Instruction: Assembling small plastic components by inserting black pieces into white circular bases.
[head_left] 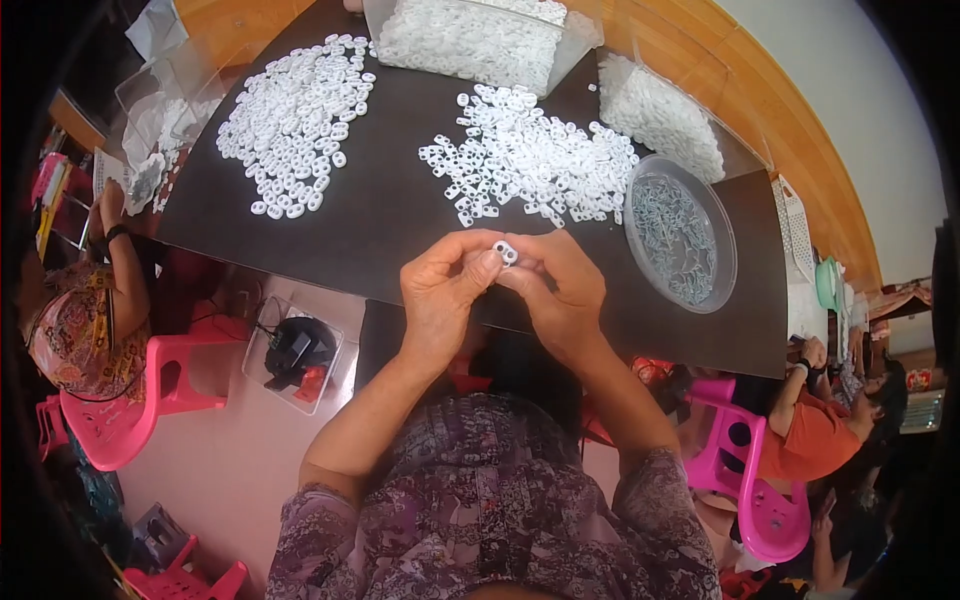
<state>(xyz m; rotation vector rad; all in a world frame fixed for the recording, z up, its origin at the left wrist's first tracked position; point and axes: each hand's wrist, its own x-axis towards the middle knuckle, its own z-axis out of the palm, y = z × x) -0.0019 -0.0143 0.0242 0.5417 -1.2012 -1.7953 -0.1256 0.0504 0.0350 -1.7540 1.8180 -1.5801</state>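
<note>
Right at the near edge of the dark table (400,215), the person's left hand (440,290) and right hand (562,292) meet, and a small white plastic piece (506,251) sits pinched between them. The left hand's fingers (484,268) are closed on it from one side and the right hand's fingers press on it from the other; most of the piece is covered, so its full shape is hard to make out, though two small openings show on top. Whether it is one piece or two pressed together cannot be told.

Behind the hands lies a middle heap of white pieces (530,155) spread loose on the table, and a second heap (295,120) lies well apart to the left. A round clear lidded tub (682,232) to the right holds greyish small parts, blurred through the plastic. A clear box of white pieces (470,40) at the far edge is cut off by the top of the picture, and another clear tray (665,115) beside it is bent by the lens.

Below the table, a clear bin with a dark object (295,355) stands on the floor; what that object is cannot be read. A seated person on a pink chair (120,410) at left and another person in an orange shirt (815,435) at right are only partly in view.
</note>
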